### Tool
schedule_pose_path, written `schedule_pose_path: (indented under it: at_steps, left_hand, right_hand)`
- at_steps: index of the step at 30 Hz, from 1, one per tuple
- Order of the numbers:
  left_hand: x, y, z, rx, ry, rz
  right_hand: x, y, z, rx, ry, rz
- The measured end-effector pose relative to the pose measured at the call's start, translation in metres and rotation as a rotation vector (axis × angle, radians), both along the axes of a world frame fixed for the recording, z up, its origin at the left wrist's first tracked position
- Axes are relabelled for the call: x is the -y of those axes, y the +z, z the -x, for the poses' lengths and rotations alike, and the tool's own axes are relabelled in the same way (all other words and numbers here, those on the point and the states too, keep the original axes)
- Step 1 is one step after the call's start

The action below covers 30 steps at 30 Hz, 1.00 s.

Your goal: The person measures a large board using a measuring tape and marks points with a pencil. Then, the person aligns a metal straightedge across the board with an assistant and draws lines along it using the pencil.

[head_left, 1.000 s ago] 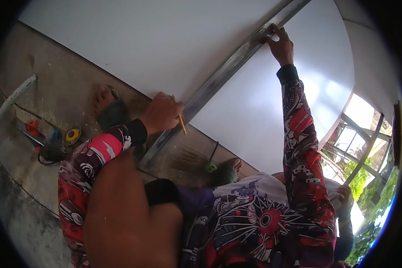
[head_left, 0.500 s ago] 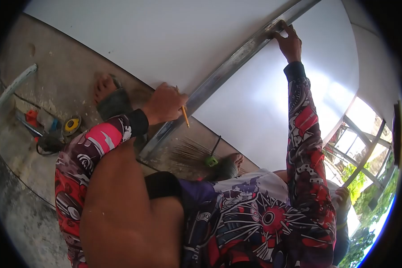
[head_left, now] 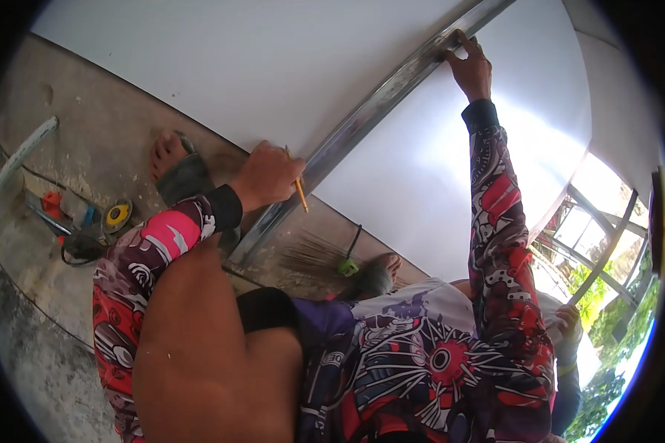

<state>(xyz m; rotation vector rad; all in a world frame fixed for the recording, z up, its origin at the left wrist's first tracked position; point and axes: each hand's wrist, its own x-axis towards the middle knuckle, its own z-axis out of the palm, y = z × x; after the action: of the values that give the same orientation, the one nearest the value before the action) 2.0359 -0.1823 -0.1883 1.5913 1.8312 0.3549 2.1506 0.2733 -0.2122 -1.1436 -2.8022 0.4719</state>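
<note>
Pinches a slim orange pencil (head_left: 301,193) between thumb and fingers of the left hand (head_left: 267,176), with its mid-length hidden by the fingertips and its lower end pointing back toward the body. Cannot tell whether touching the metal bar (head_left: 377,103) just beside. Noted below that hand, past the edge of the white sheet (head_left: 199,59): the bar's near end, partly covered by wrist and cuff. Found on the floor left of the same hand: a yellow-faced tape measure (head_left: 117,215); to its lower right, a bundle of thin bristles (head_left: 310,255).

Rests parted fingers and thumb of the right hand (head_left: 471,70) on the bar farther up, with fingertip contact partly obscured. Dull grey, straight, streaked with brighter patches; lies diagonally across the sheet, cut off at the top beyond this hand. Washed out by glare to the right. Seen below right of this hand, at the body's side, probably another person's hand (head_left: 569,323).
</note>
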Motion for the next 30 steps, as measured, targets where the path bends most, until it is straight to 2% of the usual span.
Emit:
schedule_pose_path:
  at_steps: [9,19,26,30]
  left_hand:
    - [-0.003,0.006,0.002,0.032,-0.004,0.030]
    - [-0.006,0.008,-0.002,-0.021,-0.008,0.046]
    - [-0.012,0.016,0.001,-0.093,-0.082,0.068]
    - [-0.010,0.016,0.001,-0.092,-0.067,0.073]
  right_hand:
    - [0.007,0.009,0.003,-0.052,-0.011,0.069]
    - [0.021,0.008,0.002,-0.093,-0.155,0.127]
    - [0.044,0.026,0.007,0.005,-0.229,0.115]
    - [0.046,0.059,0.015,0.040,-0.222,0.232]
